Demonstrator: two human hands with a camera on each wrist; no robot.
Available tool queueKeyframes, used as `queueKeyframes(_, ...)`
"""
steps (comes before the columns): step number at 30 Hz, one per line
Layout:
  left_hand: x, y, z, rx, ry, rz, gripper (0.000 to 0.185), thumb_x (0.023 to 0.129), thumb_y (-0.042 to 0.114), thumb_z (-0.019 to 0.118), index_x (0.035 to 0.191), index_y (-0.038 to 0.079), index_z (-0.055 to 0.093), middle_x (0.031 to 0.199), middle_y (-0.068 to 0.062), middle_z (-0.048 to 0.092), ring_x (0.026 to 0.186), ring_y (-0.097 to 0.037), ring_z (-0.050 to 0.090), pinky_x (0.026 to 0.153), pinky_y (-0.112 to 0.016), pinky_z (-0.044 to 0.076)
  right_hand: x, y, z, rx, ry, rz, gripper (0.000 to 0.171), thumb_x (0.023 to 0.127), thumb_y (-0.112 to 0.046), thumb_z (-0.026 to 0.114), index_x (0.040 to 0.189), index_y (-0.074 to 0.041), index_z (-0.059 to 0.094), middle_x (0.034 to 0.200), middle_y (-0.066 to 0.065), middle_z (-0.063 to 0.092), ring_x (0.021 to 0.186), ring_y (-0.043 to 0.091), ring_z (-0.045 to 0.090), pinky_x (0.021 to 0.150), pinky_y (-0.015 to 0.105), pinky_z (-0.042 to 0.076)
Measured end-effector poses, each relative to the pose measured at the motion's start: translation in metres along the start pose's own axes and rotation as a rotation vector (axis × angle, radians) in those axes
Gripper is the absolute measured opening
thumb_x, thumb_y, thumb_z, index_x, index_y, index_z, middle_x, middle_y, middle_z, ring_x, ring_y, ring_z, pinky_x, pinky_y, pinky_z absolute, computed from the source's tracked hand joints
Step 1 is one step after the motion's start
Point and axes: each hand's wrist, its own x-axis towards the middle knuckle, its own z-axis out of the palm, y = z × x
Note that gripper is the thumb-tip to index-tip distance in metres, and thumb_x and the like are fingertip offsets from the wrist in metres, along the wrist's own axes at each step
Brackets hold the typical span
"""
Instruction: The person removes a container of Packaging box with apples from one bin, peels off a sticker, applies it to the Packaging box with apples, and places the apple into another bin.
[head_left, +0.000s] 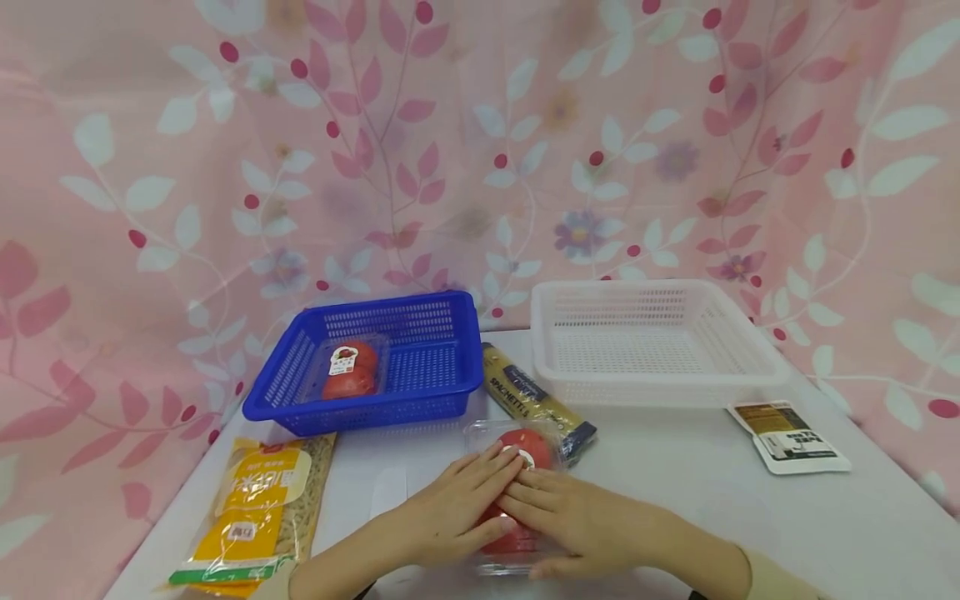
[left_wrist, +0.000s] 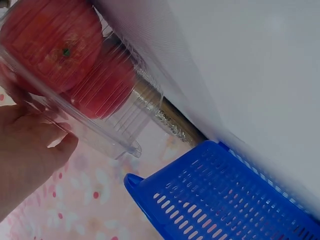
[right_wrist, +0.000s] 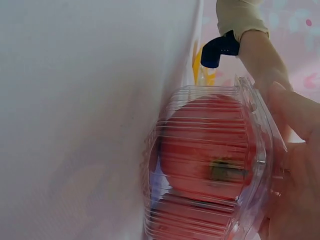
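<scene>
A clear plastic clamshell box (head_left: 551,429) of red tomatoes (right_wrist: 202,145) stands on the table in front of me. My left hand (head_left: 459,510) and my right hand (head_left: 573,517) lie on its lid from either side, with fairly straight fingers that meet over the middle and cover part of a white label. The left wrist view shows my left hand (left_wrist: 30,155) against the lid, with tomatoes (left_wrist: 55,42) visible through the ribbed wall. In the right wrist view my right hand (right_wrist: 300,180) touches the lid, and the box's side faces the camera.
A blue basket (head_left: 360,414) at the back left holds another tomato box (head_left: 352,371). At the back right stands a white basket (head_left: 660,387). A spaghetti packet (head_left: 528,396) lies behind the clamshell, a yellow pasta bag (head_left: 258,508) at left, and a brown-and-white pouch (head_left: 791,437) at right.
</scene>
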Motion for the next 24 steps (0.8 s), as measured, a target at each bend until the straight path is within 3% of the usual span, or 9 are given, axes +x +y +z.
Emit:
queueKeyframes(8,0.002,0.000,0.005,0.103,0.001,-0.013,0.069,0.096,0.051,0.024,0.146,0.003,0.016,0.150,-0.009,0.020,0.138,-0.024,0.013,0.106,-0.047,0.021,-0.003,-0.002,-0.001,0.040,0.065,-0.077,0.068,0.092,-0.042,0.050,0.143,-0.004,0.027,0.148,0.005,0.027,0.136,0.021,0.021,0.104,0.037,0.030)
queueKeyframes(12,-0.002,0.002,0.009,0.175,0.021,-0.019,0.074,0.095,0.054,0.026,0.145,0.000,0.018,0.150,-0.012,0.020,0.137,-0.026,0.014,0.107,-0.046,0.022,-0.004,0.002,-0.001,0.099,0.146,-0.151,0.058,0.091,-0.032,0.055,0.139,-0.003,0.038,0.142,0.006,0.038,0.131,0.021,0.032,0.102,0.034,0.033)
queueKeyframes(15,-0.008,0.004,0.013,0.195,0.040,-0.062,0.077,0.094,0.056,0.026,0.143,-0.002,0.020,0.149,-0.017,0.019,0.137,-0.030,0.015,0.107,-0.044,0.023,-0.004,0.007,0.000,0.141,0.215,-0.208,0.048,0.089,-0.024,0.059,0.132,-0.005,0.048,0.135,0.007,0.047,0.126,0.019,0.041,0.101,0.032,0.035)
queueKeyframes(20,-0.014,0.010,0.016,0.082,0.031,-0.232,0.084,0.091,0.060,0.030,0.142,-0.007,0.020,0.148,-0.024,0.016,0.136,-0.035,0.013,0.105,-0.044,0.026,-0.008,0.011,0.001,0.207,0.278,-0.235,0.035,0.088,-0.021,0.061,0.122,-0.009,0.060,0.127,0.006,0.055,0.120,0.017,0.048,0.098,0.028,0.038)
queueKeyframes(24,-0.017,0.013,0.016,-0.088,0.017,-0.433,0.097,0.085,0.067,0.039,0.142,-0.008,0.014,0.148,-0.026,0.010,0.136,-0.035,0.011,0.101,-0.048,0.030,-0.012,0.009,0.000,0.245,0.325,-0.121,0.050,0.086,-0.029,0.064,0.129,-0.006,0.052,0.135,0.011,0.047,0.125,0.023,0.042,0.100,0.032,0.036)
